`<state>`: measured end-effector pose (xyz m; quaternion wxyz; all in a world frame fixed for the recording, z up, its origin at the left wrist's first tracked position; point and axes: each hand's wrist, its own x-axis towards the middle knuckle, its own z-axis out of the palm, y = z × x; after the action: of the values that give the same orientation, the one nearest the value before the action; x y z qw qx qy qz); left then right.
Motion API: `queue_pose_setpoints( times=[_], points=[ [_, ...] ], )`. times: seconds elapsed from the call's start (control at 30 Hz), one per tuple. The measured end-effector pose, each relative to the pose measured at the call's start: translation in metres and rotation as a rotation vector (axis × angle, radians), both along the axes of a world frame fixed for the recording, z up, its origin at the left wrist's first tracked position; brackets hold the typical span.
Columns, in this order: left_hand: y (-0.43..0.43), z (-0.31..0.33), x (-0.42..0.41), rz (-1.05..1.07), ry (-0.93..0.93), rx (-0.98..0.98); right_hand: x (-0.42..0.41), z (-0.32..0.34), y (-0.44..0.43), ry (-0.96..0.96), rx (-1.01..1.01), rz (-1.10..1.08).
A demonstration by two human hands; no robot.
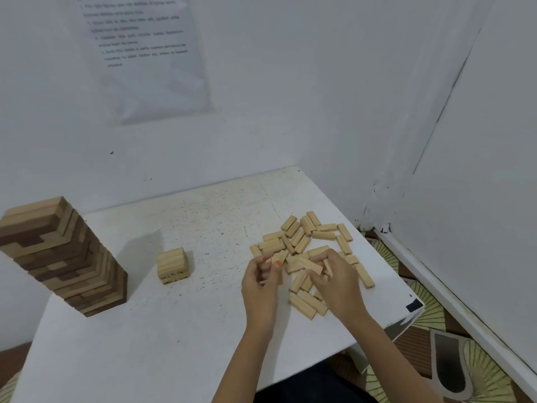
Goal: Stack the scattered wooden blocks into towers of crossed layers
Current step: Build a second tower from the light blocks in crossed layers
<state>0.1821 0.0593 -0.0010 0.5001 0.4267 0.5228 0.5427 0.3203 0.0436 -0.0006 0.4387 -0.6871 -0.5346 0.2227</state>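
Table: white square tabletop (203,330), set in a wall corner.
Loose blocks: pile of pale wooden blocks (308,237), lying flat & criss-cross at approx 2–3 o'clock on the table, several overlapping.
Small stack: short cube-shaped stack of pale blocks (173,264), nr table centre, well apart from the pile, at its 9 o'clock.
Tall tower: tower of mixed dark & light wood (64,257) in crossed layers, upright at the table's 9 o'clock edge; layers sit a bit uneven.
L hand (260,286): at the pile's 7 o'clock edge, fingers curled, pinching one pale block (278,257) btwn thumb & fingertips.
R hand (338,283): over the pile's 5 o'clock part, fingers bent down onto blocks, touching them; can't tell if it grips one.
Wall: printed paper sheet (145,53) at 12 o'clock, text blurred.
Floor: patterned mat (430,312) at 4 o'clock, past the table edge.
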Motion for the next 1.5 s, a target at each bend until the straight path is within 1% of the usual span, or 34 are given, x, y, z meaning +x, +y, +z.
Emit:
queue_pose_setpoints(
  times=[0.07,0.13,0.33,0.5,0.57,0.7,0.77,0.83,0.93,0.97,1.03,1.1,1.2,1.33,1.43,1.5],
  points=[
    [-0.002,0.001,-0.017,0.065,0.041,0.027,-0.018,0.007,-0.003,0.163,-0.013,0.074],
    [-0.004,0.0,-0.034,0.117,0.064,0.034,-0.036,0.008,-0.006,0.253,-0.036,0.136],
    [-0.015,-0.001,-0.086,0.24,0.094,0.007,-0.092,-0.005,0.0,0.323,-0.127,0.248],
    [-0.025,-0.009,-0.123,0.258,0.062,-0.079,-0.119,0.001,0.013,0.353,-0.19,0.253],
    [-0.029,-0.014,-0.13,0.24,0.08,-0.104,-0.126,0.001,0.014,0.369,-0.209,0.291],
    [-0.034,-0.024,-0.137,0.158,0.178,-0.137,-0.133,-0.008,0.011,0.304,-0.275,0.44],
    [-0.033,-0.026,-0.139,0.138,0.235,-0.141,-0.135,-0.011,0.01,0.246,-0.273,0.455],
    [-0.033,-0.027,-0.139,0.133,0.332,-0.123,-0.135,-0.01,0.009,0.216,-0.272,0.428],
    [-0.035,-0.025,-0.138,0.138,0.434,-0.091,-0.13,-0.006,0.007,0.309,-0.3,0.382],
    [-0.036,-0.024,-0.138,0.139,0.434,-0.088,-0.127,-0.006,0.007,0.327,-0.302,0.377],
    [-0.036,-0.024,-0.138,0.134,0.42,-0.088,-0.124,-0.008,0.006,0.281,-0.266,0.366],
    [-0.037,-0.024,-0.137,0.116,0.411,-0.083,-0.123,-0.009,0.004,0.247,-0.215,0.322],
    [-0.039,-0.023,-0.135,0.069,0.402,-0.069,-0.123,-0.012,0.004,0.247,-0.196,0.254],
    [-0.04,-0.021,-0.134,0.017,0.372,-0.063,-0.126,-0.018,0.006,0.188,-0.163,0.25],
    [-0.04,-0.019,-0.142,-0.043,0.349,-0.062,-0.121,-0.015,0.004,0.192,-0.17,0.329],
    [-0.041,-0.016,-0.152,-0.156,0.377,-0.062,-0.113,-0.015,0.002,0.166,-0.192,0.472]
  ],
)
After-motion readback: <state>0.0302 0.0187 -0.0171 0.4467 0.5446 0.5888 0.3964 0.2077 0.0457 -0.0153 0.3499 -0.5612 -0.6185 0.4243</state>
